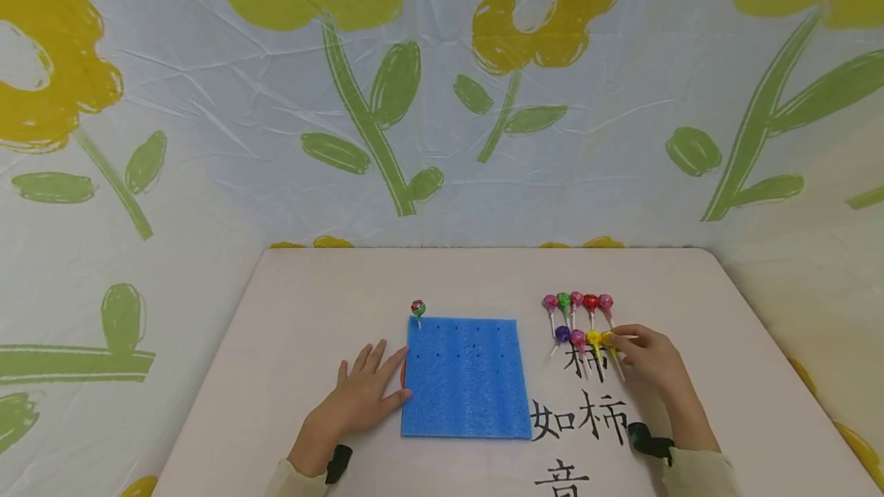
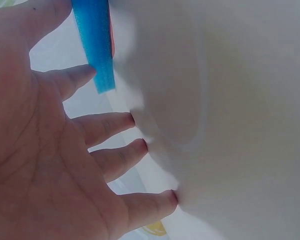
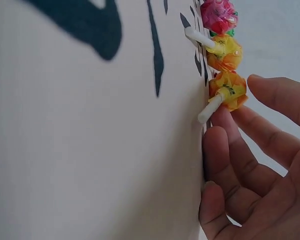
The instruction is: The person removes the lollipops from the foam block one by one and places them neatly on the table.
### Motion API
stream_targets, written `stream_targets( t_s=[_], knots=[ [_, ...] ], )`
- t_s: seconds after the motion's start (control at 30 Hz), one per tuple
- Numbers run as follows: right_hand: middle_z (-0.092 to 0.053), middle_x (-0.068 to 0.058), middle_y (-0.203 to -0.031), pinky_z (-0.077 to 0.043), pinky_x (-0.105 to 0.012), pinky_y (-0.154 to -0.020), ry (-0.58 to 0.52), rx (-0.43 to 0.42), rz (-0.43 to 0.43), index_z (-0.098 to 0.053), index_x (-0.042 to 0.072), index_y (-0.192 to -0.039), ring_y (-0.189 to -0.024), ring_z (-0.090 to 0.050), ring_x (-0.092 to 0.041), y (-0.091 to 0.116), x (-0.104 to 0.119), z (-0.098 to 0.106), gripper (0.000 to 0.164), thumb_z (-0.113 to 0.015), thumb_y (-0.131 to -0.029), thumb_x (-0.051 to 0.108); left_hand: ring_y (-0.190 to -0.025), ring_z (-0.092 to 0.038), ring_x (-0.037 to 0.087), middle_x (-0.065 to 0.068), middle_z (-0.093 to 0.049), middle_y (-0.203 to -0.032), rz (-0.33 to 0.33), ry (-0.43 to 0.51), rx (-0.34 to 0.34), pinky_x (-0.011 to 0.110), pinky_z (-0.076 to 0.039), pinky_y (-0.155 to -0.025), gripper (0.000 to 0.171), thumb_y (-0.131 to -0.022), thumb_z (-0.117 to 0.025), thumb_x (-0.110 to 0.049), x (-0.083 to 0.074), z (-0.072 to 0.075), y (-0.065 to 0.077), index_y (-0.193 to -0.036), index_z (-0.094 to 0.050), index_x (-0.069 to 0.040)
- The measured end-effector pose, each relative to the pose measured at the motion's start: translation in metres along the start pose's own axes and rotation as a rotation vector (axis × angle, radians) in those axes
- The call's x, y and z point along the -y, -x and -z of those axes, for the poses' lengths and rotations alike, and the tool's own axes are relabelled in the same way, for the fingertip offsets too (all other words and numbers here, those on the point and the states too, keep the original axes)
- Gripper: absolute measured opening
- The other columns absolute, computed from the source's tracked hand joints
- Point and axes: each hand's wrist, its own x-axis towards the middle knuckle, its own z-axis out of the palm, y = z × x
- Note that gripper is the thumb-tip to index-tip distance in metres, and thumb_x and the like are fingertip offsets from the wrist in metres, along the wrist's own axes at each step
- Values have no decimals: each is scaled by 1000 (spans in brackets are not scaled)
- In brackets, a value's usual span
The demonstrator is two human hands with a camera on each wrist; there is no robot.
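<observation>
My left hand (image 1: 366, 393) lies with fingers spread at the left edge of a blue foam board (image 1: 466, 397); its thumb and index finger touch that edge. In the left wrist view, the other fingertips (image 2: 172, 197) rest on the table. A red and green lollipop (image 1: 417, 308) stands at the board's back left corner, its stick in the foam. My right hand (image 1: 649, 359) is around the rightmost yellow lollipop (image 3: 229, 91) of the front row. Its thumb tip shows just off the wrapper, with other fingers close behind and below the candy.
Behind the front row lies a back row of pink, green and red lollipops (image 1: 590, 302). Another yellow lollipop (image 1: 594, 338), a pink one and a purple one (image 1: 562, 334) lie to the left. Small holes dot the board. Black characters (image 1: 580, 414) mark the pale table (image 1: 331, 282).
</observation>
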Motion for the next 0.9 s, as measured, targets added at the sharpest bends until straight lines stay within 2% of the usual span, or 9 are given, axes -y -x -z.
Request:
stream_targets(
  t_s=[0.2,0.33,0.5,0.6,0.73,0.9],
  knots=[
    [-55,-25,-112,-43,-28,-54,31,-2,23,-50,7,-128,-78,-56,-25,3,2,3,56,-49,-91,49,-135,-12,40,16,-18,-150,-2,3,1,71,-11,-94,69,-88,-48,-57,0,0,0,-146,-25,-27],
    [-56,-24,-110,-46,-31,-57,51,-18,58,-49,9,-130,-77,-57,-24,8,9,7,57,-46,-92,51,-135,-12,40,17,-17,-150,-2,3,2,71,-11,-94,69,-88,-48,-56,1,0,0,-147,-25,-27],
    [-56,-23,-111,-50,-38,-63,40,-78,213,-52,9,-128,-85,-58,-30,14,33,9,60,-46,-90,55,-135,-12,41,17,-17,-150,0,11,1,71,-11,-94,69,-88,-49,-55,0,2,1,-147,-25,-27],
    [-59,-19,-108,-50,-39,-66,-4,-100,329,-55,11,-125,-89,-57,-32,14,53,2,53,-49,-91,50,-135,-12,40,16,-17,-150,5,12,3,71,-11,-94,69,-89,-49,-55,0,3,2,-147,-25,-28],
    [-62,-13,-102,-49,-37,-66,-87,-87,436,-58,14,-121,-87,-58,-28,11,79,-13,40,-54,-92,40,-135,-12,41,17,-17,-150,3,14,8,71,-10,-94,68,-89,-49,-54,-1,3,2,-147,-25,-27],
    [-64,-7,-95,-50,-40,-66,-183,-39,475,-59,17,-120,-83,-59,-24,6,103,-37,36,-58,-90,37,-135,-11,41,17,-17,-150,2,25,11,71,-9,-95,68,-89,-50,-53,-2,3,1,-147,-25,-26]
  ],
)
